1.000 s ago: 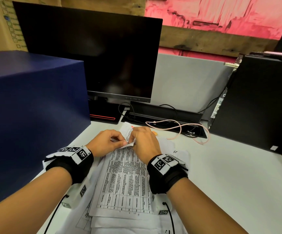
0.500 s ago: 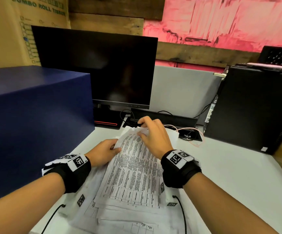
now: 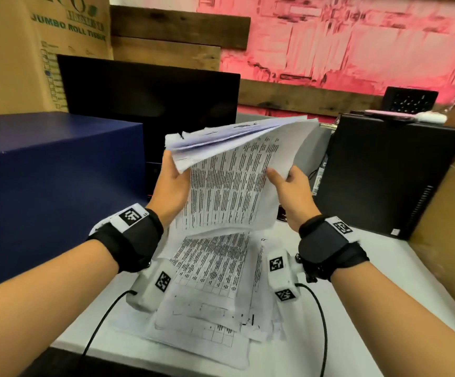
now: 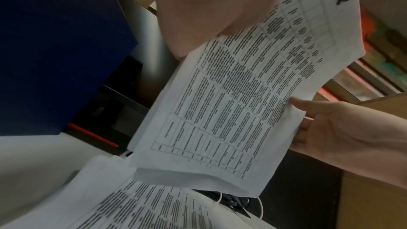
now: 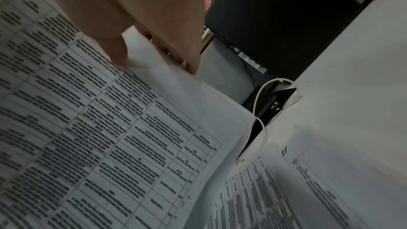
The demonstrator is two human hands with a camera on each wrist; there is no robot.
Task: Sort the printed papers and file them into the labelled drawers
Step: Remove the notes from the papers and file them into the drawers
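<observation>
A thick bundle of printed papers (image 3: 231, 183) with table text is held up in the air above the desk, its top pages curling away from me. My left hand (image 3: 172, 183) grips its left edge, thumb on the front. My right hand (image 3: 289, 183) pinches its right edge between thumb and fingers. The left wrist view shows the bundle (image 4: 222, 111) with "H.R" handwritten at its top and the right hand (image 4: 326, 124) on its edge. A loose pile of further printed sheets (image 3: 210, 289) lies on the white desk (image 3: 362, 278) under the hands.
A large dark blue box (image 3: 52, 186) stands at the left. A black monitor (image 3: 150, 104) is behind the papers, a black computer tower (image 3: 389, 175) at the right, cables (image 5: 262, 104) at the desk's back, and a cardboard edge (image 3: 449, 202) far right.
Both hands have taken a bundle off the pile and raised it from the desk to chest height. The head view has tilted up.
</observation>
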